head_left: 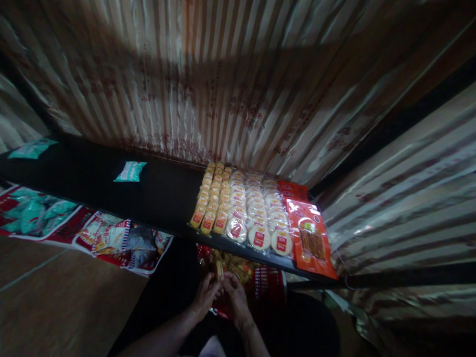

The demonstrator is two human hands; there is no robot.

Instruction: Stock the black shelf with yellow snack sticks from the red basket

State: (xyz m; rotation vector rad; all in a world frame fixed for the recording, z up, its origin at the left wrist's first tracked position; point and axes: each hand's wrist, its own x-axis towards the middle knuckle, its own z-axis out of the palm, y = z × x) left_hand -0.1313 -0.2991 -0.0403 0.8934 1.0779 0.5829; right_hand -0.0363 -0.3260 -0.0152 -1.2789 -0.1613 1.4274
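Note:
Both my hands meet low in the middle, below the front edge of a dark shelf [105, 189]. My left hand [206, 294] and my right hand [236, 295] are closed together on a small yellow snack packet [219, 270]. They work over a red bag [265, 289] full of similar yellow packets [240, 267]. On the shelf above, rows of yellow packets [211, 201] and round white packets with red labels [256, 210] lie side by side. Orange-red flat packs [310, 235] lie at the right end.
A teal sachet [130, 171] lies mid-shelf and another [32, 148] at its far left. Bags of teal and white packets [114, 239] rest on the floor under the shelf. Corrugated metal walls [241, 79] close in behind and on the right.

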